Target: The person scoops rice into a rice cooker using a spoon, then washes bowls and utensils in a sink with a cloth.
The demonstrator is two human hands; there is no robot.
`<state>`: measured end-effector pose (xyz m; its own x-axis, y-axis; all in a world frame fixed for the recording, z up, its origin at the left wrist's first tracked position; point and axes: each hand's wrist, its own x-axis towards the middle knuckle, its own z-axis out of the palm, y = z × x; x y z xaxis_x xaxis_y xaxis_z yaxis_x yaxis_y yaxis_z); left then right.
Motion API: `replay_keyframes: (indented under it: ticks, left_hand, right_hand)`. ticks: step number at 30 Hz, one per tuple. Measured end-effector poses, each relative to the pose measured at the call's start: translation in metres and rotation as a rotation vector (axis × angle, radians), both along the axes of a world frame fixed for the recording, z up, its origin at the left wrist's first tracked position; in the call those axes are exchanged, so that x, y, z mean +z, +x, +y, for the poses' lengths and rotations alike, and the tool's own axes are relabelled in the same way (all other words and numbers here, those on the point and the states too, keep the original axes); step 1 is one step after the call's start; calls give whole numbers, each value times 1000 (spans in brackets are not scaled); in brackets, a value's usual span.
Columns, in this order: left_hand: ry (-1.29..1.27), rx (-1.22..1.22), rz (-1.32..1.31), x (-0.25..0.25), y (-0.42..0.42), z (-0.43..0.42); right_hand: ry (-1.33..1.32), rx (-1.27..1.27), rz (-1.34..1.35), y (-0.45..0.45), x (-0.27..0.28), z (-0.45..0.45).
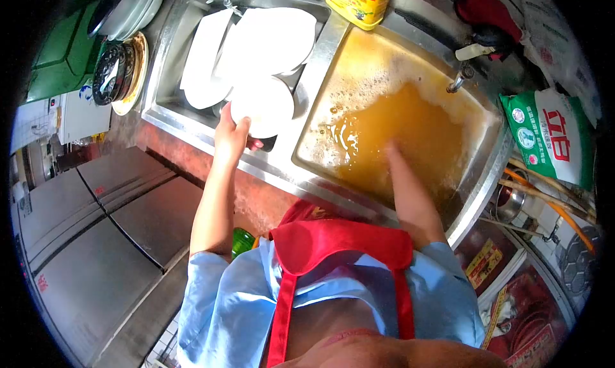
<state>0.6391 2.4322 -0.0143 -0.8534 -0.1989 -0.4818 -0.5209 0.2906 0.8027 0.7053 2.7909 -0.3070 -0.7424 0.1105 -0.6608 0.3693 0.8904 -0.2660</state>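
Observation:
My left hand [232, 136] grips the near edge of a round white dish [262, 106], with the thumb on top and fingertips showing below. It is over the left sink basin [168, 80], where larger white plates [272, 38] and a long white plate [204, 60] lie stacked at odd angles. Strong glare hides their detail. In the right basin, my right forearm [410, 182] goes down into cloudy brown water [410, 128] with foam along its far side. The right hand itself is under the surface, so its fingers and anything in them are hidden.
A yellow container [360, 3] stands behind the divider. A tap [460, 80] reaches over the right basin's edge, beside a green-and-white detergent bag [549, 137]. Stacked bowls [138, 12] and patterned plates [131, 73] sit at left. Wooden and orange poles [544, 192] lean at right.

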Motion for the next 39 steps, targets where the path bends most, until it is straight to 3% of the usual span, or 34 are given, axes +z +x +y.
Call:
replay_keyframes:
  ticks: [4,12,16,20,22,25,27,30,31,33,34,37,39]
  left_hand:
    - [-448,-201,-38,-9,-22,1]
    - [-857,-421,-33,-39,-36,-17]
    - [-1024,-396,-65,-19,-34,1]
    - [-1034,-387,709,-19,-19,25]
    - [-726,-590,714,-27,-7,57]
    - [-249,-828,468,-45,14,118]
    - [-246,-827,447,-82,26,139]
    - [-84,-722,221,-107,29,155]
    - [-124,-690,193,-118,28,154]
    - [-178,-723,381,-133,26,150]
    - [-213,-740,422,-121,25,154]
    - [-352,-831,465,-107,22,160]
    - [-415,-898,621,-100,20,163]
  right_hand:
    - [-29,-39,-48,1,3,-12]
    - [-159,-185,-106,16,8,-21]
    - [-415,-463,-112,22,19,-15]
    - [-884,-1022,-227,33,24,-6]
    - [-1061,-1300,-296,36,36,-6]
    - [-1308,-1071,-77,33,33,-20]
    - [-1376,-932,0,15,85,-35]
    - [-1506,-1014,-92,13,107,-39]
    - [-1385,-835,-58,17,106,-34]
    - [-1128,-484,0,26,103,-23]
    - [-792,-297,-123,24,137,-17]
    - [-52,469,28,45,149,-2]
    - [-81,369,-35,62,108,5]
